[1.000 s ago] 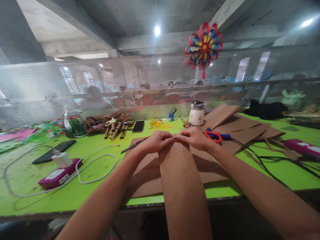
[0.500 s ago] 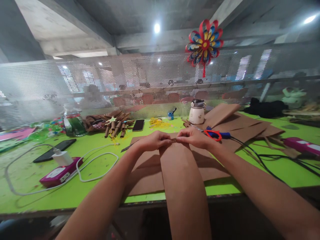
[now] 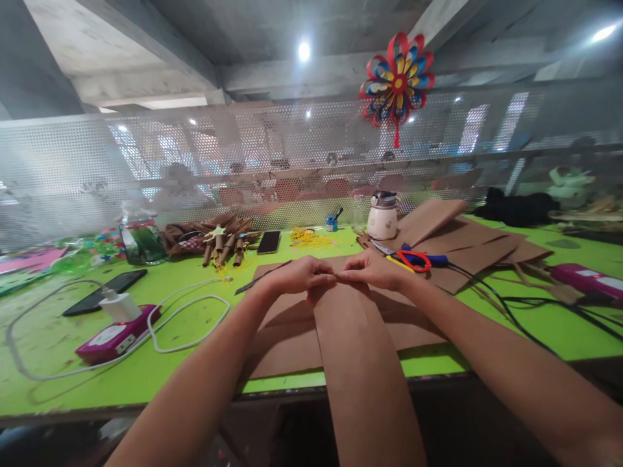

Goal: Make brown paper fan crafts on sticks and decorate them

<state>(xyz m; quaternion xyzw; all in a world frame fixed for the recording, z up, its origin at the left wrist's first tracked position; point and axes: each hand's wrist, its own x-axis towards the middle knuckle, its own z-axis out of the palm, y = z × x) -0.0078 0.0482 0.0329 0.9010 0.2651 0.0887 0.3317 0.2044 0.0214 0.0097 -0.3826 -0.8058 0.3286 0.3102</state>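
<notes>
A long strip of brown kraft paper runs from my fingers toward me and hangs over the table's front edge. Its far end is pinched by my left hand at the left and my right hand at the right, thumbs and fingers closed close together. That end looks narrowly rolled or folded, though the fingers mostly hide it. Beneath lies a larger brown paper sheet, flat on the green table. Scissors with red and yellow handles rest just beyond my right hand.
Brown paper sheets and a blue-handled tool with a black cord lie at the right. Behind stand a white bottle and a blue jar. Rolled paper tubes, a phone, a white cable and a purple power strip are leftward.
My right hand has shifted slightly left and down, showing more of the scissors. The hanging part of the strip has swung a little right. Both hands keep their pinch.
</notes>
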